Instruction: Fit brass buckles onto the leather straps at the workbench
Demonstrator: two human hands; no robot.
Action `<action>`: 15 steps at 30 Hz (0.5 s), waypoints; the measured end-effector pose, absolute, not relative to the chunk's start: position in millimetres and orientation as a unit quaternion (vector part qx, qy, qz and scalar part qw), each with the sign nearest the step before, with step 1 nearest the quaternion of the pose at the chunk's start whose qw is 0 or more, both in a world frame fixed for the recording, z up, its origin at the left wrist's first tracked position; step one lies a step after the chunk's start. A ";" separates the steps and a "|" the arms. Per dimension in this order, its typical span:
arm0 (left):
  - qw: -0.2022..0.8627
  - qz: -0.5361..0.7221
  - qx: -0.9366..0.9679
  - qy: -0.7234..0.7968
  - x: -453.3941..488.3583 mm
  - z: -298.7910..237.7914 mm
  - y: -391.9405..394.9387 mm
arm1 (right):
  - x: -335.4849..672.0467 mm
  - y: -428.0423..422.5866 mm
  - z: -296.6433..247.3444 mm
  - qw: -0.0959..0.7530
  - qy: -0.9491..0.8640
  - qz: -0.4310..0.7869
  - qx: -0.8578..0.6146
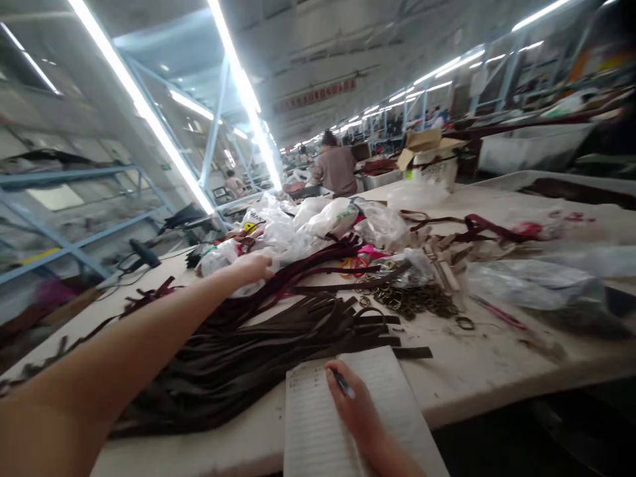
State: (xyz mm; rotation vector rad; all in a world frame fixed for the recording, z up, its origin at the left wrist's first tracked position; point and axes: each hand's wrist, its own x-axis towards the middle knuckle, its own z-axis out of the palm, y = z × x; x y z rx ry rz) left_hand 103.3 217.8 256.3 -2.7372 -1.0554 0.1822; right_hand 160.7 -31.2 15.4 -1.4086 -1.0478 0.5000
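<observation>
My left hand reaches far across the white table and rests on a white plastic bag beside the pile of dark brown straps; its fingers curl down onto the bag. My right hand lies on a lined notebook at the table's near edge and pinches a pen whose tip touches the page.
Clear plastic bags, a heap of metal rings, maroon straps and tan strips cover the far table. A person in a brown top stands beyond it. Blue shelving runs along the left.
</observation>
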 end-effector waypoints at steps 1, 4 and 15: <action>0.088 0.101 -0.923 -0.360 81.1 238.5 217.7 | 161.0 -31.5 13.6 0.608 -0.456 0.224 -0.610; 0.045 0.179 -0.919 -0.349 29.1 192.5 206.7 | 161.7 -32.3 9.4 0.595 -0.463 0.240 -0.611; 0.069 0.134 -0.941 -0.303 -20.0 107.1 194.3 | 159.5 -31.5 6.4 0.584 -0.464 0.233 -0.624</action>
